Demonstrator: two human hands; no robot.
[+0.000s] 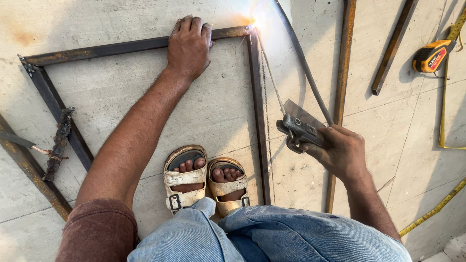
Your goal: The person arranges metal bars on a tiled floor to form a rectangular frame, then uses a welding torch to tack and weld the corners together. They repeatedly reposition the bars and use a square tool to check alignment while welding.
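Fingers (pixel 190 25) of the left hand (pixel 189 48) lie together and flat, pressing down on the far bar of a square steel frame (pixel 121 47) that rests on the concrete floor (pixel 107 92). Fingers (pixel 315 148) of the right hand (pixel 342 153) are clamped around the grip of an electrode holder (pixel 301 127), at the right of the frame. From the holder a thin welding rod (pixel 272 80) runs up and away to the frame's far right corner, where a bright arc (pixel 255 19) glows at the joint. A dark cable (pixel 303 60) leads away from the holder toward the far edge. Both feet, in pale sandals (pixel 201 182), stand inside the frame near its right bar. At the left, a rusty clamp (pixel 59 143) sits against the frame's left bar. Loose steel bars (pixel 344 58) lie on the floor to the right, and a yellow tape measure (pixel 431 56) lies at the far right with its tape pulled out.
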